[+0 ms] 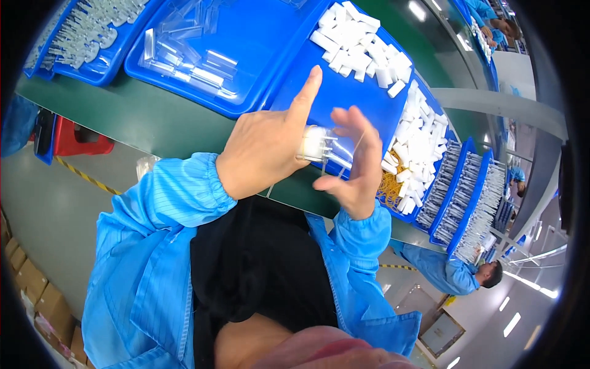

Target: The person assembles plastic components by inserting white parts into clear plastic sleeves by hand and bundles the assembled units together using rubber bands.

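My left hand (267, 144) is closed around a small bundle (314, 144) of clear plastic and white pieces with thin prongs on its right side. Its index finger points up and away. Just to the right, my right hand (362, 166) is curved with thumb and fingers spread around the bundle's far end. A thin strand, which looks like a rubber band (357, 145), runs from its fingers toward the bundle; its exact path is blurred. Both hands are above the near part of a blue tray (295, 89), whose far end holds a heap of white blocks (362, 46).
A blue tray (178, 83) of clear plastic pieces stands left, with another holding prong-shaped parts (80, 43) beyond it. To the right are more white pieces (421, 141), yellow rubber bands (390, 187) and trays of slim parts (461, 190). A red stool (77, 138) is lower left.
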{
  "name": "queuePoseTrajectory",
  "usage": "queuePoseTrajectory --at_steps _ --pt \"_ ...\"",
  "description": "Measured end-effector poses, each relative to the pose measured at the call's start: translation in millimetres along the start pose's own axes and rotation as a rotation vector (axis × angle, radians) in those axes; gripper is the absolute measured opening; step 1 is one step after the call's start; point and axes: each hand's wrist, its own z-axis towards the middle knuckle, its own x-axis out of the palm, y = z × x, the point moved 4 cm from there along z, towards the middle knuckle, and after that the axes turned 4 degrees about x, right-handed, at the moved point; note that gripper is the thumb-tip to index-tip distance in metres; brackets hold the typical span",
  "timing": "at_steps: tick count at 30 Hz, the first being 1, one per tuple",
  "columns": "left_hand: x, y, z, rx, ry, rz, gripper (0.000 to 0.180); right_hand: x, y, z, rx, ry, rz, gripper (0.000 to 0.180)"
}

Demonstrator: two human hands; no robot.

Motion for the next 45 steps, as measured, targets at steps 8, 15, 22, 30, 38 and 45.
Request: queuePoseTrajectory --at_steps 8,15,22,30,38,45 --pt "12 5 -7 0.176 -0.051 0.276 0.101 18 15 5 -0.063 0.092 -0.296 0.076" --pt "13 8 -11 0.225 -0.139 -0.015 0.101 12 2 9 0.210 0.155 0.249 0.069" --pt "6 12 -15 0.202 -0.048 -0.406 0.097 1 20 0 -0.156 -0.031 -0.281 0.058" --pt "11 28 -22 -0.262 0.144 -1.167 0.064 2 12 -6 -0.164 -0.067 -0.280 0.067" --pt "15 33 -28 -0.418 0.196 -1.315 0.054 7 15 -2 -0.135 -0.086 -0.166 0.080" --pt "15 25 -27 -0.517 0.261 -1.484 0.056 10 7 -5 -0.002 -0.093 -0.020 0.083"
